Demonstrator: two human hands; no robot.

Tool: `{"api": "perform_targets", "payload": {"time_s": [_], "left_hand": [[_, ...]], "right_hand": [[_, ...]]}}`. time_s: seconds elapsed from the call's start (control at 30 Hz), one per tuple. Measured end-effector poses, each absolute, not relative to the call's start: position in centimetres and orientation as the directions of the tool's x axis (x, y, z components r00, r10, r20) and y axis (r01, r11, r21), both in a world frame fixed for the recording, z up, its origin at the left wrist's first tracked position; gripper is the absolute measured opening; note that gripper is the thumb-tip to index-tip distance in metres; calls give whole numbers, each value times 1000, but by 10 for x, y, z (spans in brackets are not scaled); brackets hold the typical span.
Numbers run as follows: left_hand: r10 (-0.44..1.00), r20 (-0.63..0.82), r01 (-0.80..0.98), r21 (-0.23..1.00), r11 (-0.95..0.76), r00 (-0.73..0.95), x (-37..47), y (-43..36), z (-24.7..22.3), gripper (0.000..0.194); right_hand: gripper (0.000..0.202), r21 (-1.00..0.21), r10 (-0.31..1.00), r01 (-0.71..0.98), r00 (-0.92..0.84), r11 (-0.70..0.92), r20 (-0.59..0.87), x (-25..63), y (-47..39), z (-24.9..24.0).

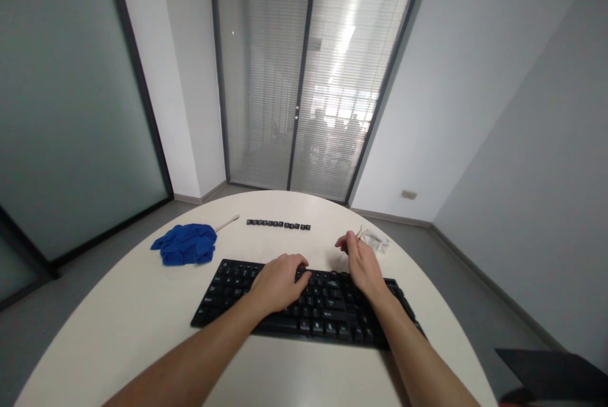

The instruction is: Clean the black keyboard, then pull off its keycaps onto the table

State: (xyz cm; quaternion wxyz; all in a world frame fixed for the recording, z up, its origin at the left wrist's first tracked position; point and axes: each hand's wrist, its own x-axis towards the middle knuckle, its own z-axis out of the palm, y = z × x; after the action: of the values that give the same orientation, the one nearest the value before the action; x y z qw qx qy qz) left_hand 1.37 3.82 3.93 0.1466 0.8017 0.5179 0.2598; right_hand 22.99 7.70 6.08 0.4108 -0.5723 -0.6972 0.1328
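A black keyboard (327,315) lies on the round white table (294,369). My left hand (280,281) rests on its upper middle, fingers curled near the top row; whatever is between them, if anything, is hidden. Raised above the keyboard's upper right edge, my right hand (363,261) has its fingers bent toward the thumb, and their contents cannot be made out. Beyond the keyboard, small black keycaps (278,224) stand in a row. Just past my right hand is a whitish crumpled bag (375,240) with a cord.
A crumpled blue cloth (187,244) lies at the table's left, with a thin light stick (227,223) beside it. A dark chair-like object (551,372) is at the lower right. Glass doors (299,84) with blinds stand behind the table.
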Motion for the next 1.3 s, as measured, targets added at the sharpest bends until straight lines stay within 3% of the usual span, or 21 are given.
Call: {"api": "perform_targets", "payload": {"time_s": [0.27,0.8,0.97,1.17,1.3], "left_hand": [[916,227,785,472,-401,332,15,38,43,29],[920,211,792,468,-391,330,15,37,44,27],[916,223,790,464,-401,334,15,37,44,26],[919,207,797,458,-394,336,16,36,45,28],[915,219,793,457,-403,339,15,36,45,27]], "right_hand": [[48,-762,959,588,-95,271,268,232,67,53],[42,-814,949,488,-202,313,244,237,73,49],[41,-762,939,550,-239,342,249,238,68,54],[44,-586,897,680,-363,440,252,236,63,58],[42,-553,910,723,-328,414,253,235,62,58]]}}
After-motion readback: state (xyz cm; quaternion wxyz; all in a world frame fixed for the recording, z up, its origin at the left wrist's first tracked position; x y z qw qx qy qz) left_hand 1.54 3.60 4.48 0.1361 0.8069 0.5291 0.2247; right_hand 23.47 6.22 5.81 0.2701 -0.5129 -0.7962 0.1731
